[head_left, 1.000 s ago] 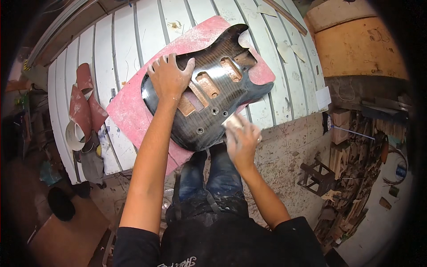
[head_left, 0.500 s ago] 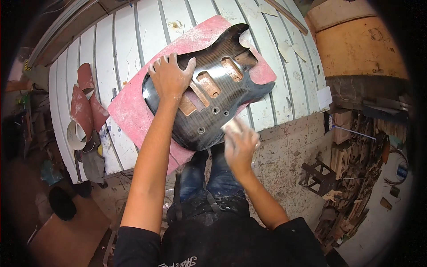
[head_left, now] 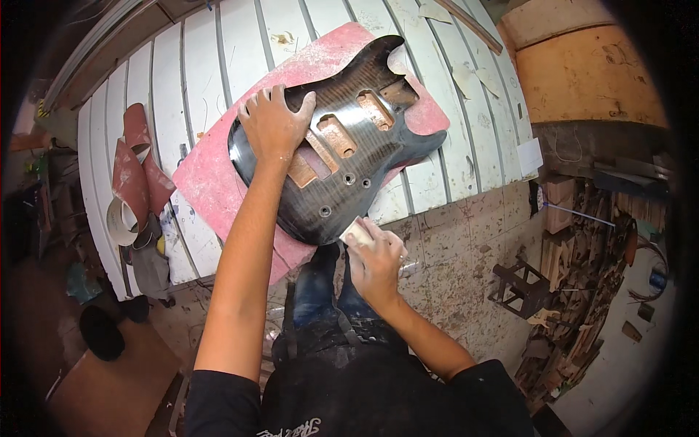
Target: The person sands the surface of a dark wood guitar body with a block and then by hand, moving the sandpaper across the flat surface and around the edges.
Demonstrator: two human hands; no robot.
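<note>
A dark, glossy electric guitar body with routed cavities and several round holes lies on a dusty pink pad. My left hand rests flat on its upper left part, fingers spread over the edge and thumb stretched out. Down at the body's near right edge, my right hand is closed round a small pale sanding block, which touches or nearly touches that edge. White dust coats the fingers of both hands. The block's underside is hidden.
The pad lies on a white slatted table. Curled reddish sandpaper sheets hang over the table's left part. A wooden strip lies at the far edge. Stacked wood pieces and a dark frame stand on the right.
My right hand has moved with the sanding block along the guitar body's edge, toward me and slightly left. The left hand keeps its place on the body.
</note>
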